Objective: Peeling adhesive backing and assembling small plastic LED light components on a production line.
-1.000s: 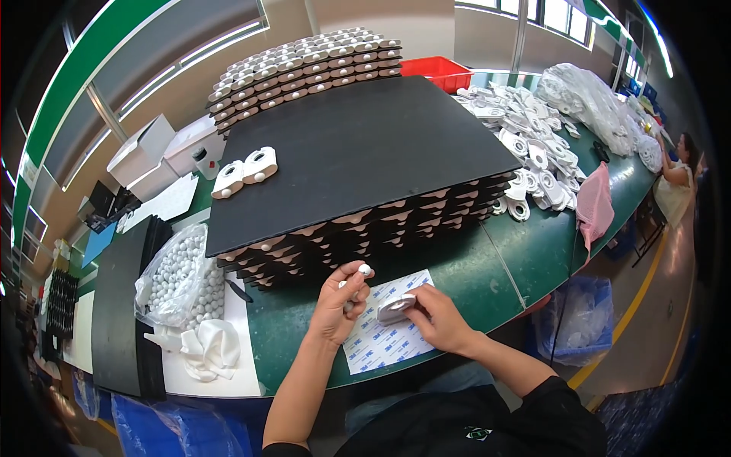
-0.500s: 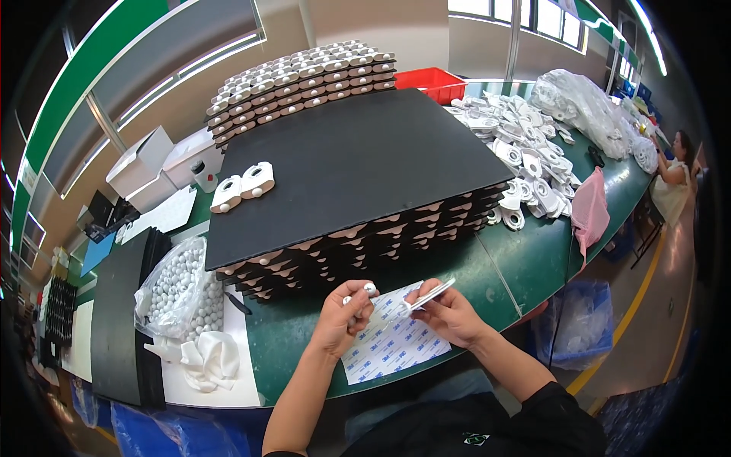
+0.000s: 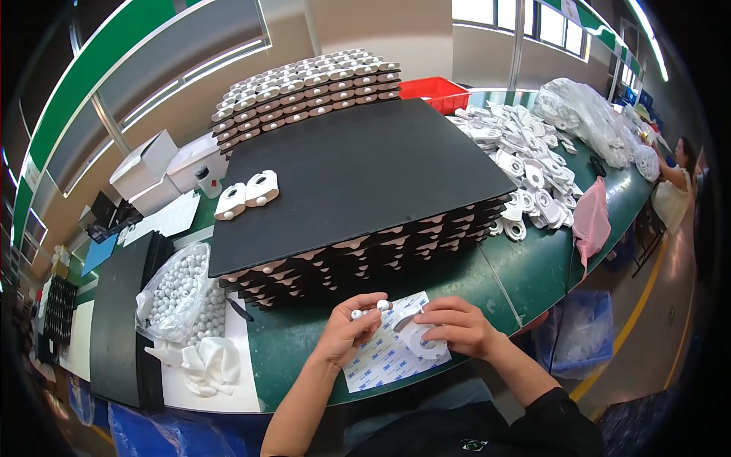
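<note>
My left hand [image 3: 344, 335] is closed round small white balls [image 3: 383, 305]; two of them show at the thumb and fingertips. Close by on the right, my right hand [image 3: 462, 329] pinches a flat white plastic part [image 3: 426, 349] with a round ring-shaped end, tilted so that its broad face shows. The part and the balls are apart. Under both hands lies a white sheet with a blue printed pattern [image 3: 375, 375]. Two finished-looking pale parts [image 3: 262, 189], each with a round hole and a white ball, rest on the stacked black board [image 3: 365, 171].
White plastic parts [image 3: 533, 175] lie heaped at the right, beside a pink cloth [image 3: 590, 217]. A bag of white balls [image 3: 179, 293] and white gloves [image 3: 209, 365] are at the left. Behind stand filled trays [image 3: 304, 95] and a red bin [image 3: 435, 95]. Another person [image 3: 674, 183] sits far right.
The white part in my right hand has turned from edge-on to show its face and ring. My left hand's balls have shifted, now two at the fingertips.
</note>
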`<action>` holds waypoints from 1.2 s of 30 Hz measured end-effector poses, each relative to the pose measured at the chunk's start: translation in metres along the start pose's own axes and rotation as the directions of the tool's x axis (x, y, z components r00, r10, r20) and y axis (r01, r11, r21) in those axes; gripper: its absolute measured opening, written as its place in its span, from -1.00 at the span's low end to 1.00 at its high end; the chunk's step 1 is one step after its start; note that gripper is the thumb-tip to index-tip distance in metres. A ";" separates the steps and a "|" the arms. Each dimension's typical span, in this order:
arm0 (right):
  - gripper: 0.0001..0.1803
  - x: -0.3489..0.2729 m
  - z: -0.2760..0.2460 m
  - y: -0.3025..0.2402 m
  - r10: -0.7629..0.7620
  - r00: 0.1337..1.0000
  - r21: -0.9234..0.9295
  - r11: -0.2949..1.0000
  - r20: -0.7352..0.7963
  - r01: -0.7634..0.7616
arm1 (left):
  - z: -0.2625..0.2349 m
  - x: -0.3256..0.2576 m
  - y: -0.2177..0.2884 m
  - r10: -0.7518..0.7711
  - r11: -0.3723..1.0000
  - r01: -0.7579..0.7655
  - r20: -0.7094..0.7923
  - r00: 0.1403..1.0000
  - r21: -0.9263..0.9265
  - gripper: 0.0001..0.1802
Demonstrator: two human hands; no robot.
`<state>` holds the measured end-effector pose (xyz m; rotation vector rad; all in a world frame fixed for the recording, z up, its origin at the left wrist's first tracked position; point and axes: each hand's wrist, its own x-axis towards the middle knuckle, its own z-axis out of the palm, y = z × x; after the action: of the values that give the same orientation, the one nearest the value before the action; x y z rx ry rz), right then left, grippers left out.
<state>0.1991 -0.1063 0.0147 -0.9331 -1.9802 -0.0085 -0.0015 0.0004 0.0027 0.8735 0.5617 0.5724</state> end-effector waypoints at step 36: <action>-0.72 -0.015 0.030 0.014 0.722 0.579 0.747 0.131 0.379 -0.652 | 0.004 -0.007 -0.001 0.246 0.749 -0.290 0.156 0.957 0.596 -0.52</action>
<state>0.1902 -0.0950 -0.0189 -1.0258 -0.9803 1.3572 -0.0033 -0.0072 0.0051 1.6163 0.5716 0.6256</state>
